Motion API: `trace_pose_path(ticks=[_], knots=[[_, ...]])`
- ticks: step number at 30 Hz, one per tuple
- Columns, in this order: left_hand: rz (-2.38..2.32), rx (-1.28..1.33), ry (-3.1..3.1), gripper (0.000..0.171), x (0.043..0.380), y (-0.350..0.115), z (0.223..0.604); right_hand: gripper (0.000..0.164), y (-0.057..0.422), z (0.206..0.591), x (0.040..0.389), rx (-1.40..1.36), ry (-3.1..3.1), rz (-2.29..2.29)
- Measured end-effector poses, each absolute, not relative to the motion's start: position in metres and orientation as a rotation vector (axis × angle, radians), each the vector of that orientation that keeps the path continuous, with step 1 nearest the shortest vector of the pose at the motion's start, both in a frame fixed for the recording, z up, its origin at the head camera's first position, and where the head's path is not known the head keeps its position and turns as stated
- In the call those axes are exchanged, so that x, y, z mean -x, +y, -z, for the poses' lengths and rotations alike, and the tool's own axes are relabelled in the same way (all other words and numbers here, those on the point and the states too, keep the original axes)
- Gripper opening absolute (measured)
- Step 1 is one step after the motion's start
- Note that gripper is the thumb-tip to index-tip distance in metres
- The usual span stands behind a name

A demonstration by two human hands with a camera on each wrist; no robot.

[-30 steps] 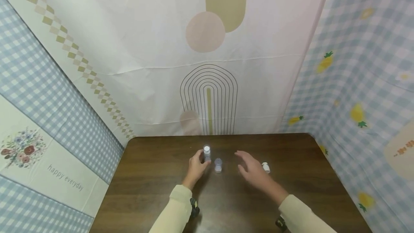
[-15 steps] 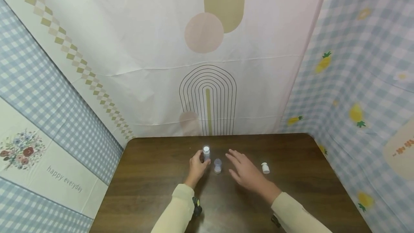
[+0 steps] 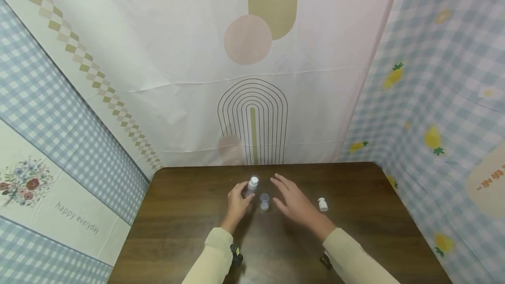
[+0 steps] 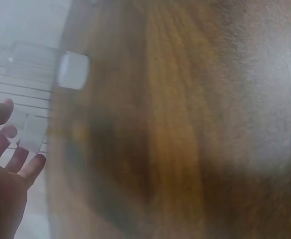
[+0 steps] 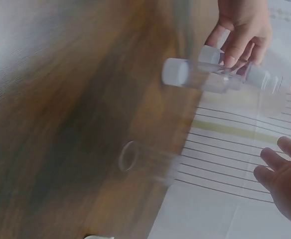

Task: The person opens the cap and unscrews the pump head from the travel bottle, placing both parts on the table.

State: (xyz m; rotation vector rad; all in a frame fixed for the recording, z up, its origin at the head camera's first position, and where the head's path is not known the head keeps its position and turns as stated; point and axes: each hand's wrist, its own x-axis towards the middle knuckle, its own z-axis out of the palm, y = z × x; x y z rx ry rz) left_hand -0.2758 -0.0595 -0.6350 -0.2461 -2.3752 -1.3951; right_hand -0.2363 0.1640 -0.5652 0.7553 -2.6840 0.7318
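My left hand (image 3: 237, 203) pinches a clear bottle (image 3: 253, 182) with a bright white top between thumb and fingers. The right wrist view shows that it also has a white part at its lower end. Just right of it, a second clear bottle (image 3: 264, 202) stands upright on the table on its white base (image 5: 175, 72), touched by neither hand. My right hand (image 3: 293, 203) hovers to the right of that bottle, fingers spread and holding nothing. Closer to the right hand in the right wrist view is a see-through, cup-like cover (image 5: 150, 162), not made out in the head view.
A small white bottle (image 3: 323, 204) stands on the brown wooden table (image 3: 185, 214) to the right of my right hand. A white patterned cloth (image 3: 177, 122) hangs behind the table's far edge. Checked cloths (image 3: 430, 78) hang at the sides.
My right hand has moved left and farther forward, with its fingers spreading. The bottle in my left hand now leans slightly to the right. The standing bottles have stayed put.
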Motion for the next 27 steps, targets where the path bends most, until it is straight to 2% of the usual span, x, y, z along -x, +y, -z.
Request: trace_pose_path(ticks=[15,27], knots=[[1.277,0.421,-2.236,0.046,0.269,-0.053,0.593,0.079,0.166,0.530,0.253,-0.665,-2.560,-1.104],[0.923,0.583,-2.204,0.053,0.257,-0.056,0.556,0.069,0.167,0.500,0.253,-0.656,-2.432,-1.531]])
